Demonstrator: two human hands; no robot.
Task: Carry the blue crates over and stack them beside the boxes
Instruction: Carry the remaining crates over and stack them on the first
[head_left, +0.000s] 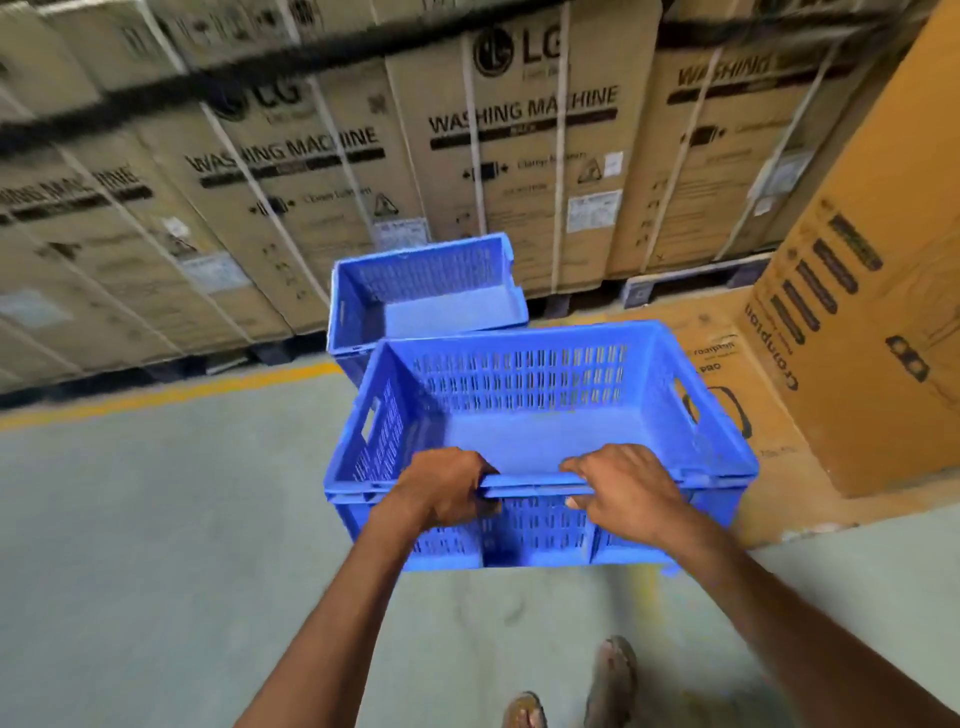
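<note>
I hold an empty blue slotted crate (535, 431) in the air in front of me, level and above the floor. My left hand (447, 486) and my right hand (621, 486) both grip its near rim, side by side. Just beyond it a second blue crate (426, 293) stands empty, in front of the row of washing machine boxes (524, 156); whether further crates lie under it is hidden by the held crate.
Tall brown cartons on dark pallets line the far side behind a yellow floor line (171, 395). Orange-brown cartons (862, 322) stand at the right, one lying low beside the crates. Grey concrete floor (156, 545) spreads left. My feet (571, 691) show at the bottom.
</note>
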